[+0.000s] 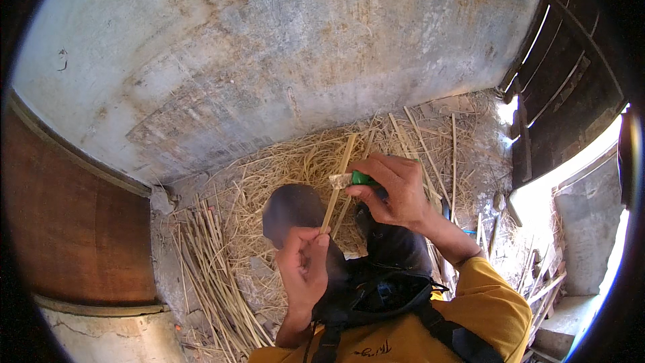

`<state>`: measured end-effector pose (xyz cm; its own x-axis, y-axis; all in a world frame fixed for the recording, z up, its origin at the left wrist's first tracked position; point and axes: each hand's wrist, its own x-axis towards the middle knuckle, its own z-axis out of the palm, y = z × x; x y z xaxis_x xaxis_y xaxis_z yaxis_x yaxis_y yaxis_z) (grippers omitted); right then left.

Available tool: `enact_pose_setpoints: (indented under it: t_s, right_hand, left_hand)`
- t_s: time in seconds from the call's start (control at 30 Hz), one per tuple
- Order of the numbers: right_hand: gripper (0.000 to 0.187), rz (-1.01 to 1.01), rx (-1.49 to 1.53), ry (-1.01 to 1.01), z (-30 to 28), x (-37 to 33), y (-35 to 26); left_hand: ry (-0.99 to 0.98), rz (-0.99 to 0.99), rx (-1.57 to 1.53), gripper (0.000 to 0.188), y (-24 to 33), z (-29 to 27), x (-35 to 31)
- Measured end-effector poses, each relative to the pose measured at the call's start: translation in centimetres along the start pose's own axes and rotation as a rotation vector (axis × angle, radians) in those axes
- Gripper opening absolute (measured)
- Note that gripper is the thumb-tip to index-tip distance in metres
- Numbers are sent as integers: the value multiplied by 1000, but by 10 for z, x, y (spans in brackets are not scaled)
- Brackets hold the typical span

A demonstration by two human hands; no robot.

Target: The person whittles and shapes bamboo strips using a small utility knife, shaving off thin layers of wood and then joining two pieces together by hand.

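My left hand [304, 265] pinches the lower end of a narrow, pale wooden strip, which looks like split bamboo [330, 210]. The strip slants up and away in front of my knees. In the fist of my right hand [396, 191] is a green-handled tool [361, 178]; most of its handle is hidden by the fingers. Its pale, flat front part [340, 181] lies across the middle of the strip, seemingly touching it. Whether that part is a blade I cannot make out.
Curly shavings [295, 154] cover the floor beyond my knees. A bundle of long strips [211, 275] lies at the left, with more loose strips [420, 136] at the far right. A stained wall [282, 60] stands ahead, a brown panel [77, 222] on the left. An open black bag [390, 296] rests at my lap.
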<state>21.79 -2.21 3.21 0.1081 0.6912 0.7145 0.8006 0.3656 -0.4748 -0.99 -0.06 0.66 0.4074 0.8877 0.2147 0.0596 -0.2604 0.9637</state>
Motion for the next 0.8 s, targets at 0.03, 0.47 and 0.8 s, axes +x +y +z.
enact_pose_setpoints:
  t_s: [0.03, 0.47, 0.8]
  right_hand:
    - [26, 8, 1, 2, 1, -1, 3]
    - [27, 511, 733, -54, 3, 12, 27]
    - [26, 676, 825, 77, 2, 18, 32]
  left_hand:
    - [0, 0, 1, 7, 0, 0, -2]
    - [-210, -264, -290, 15, -8, -2, -5]
    - [-240, -309, -194, 21, -5, -7, -8]
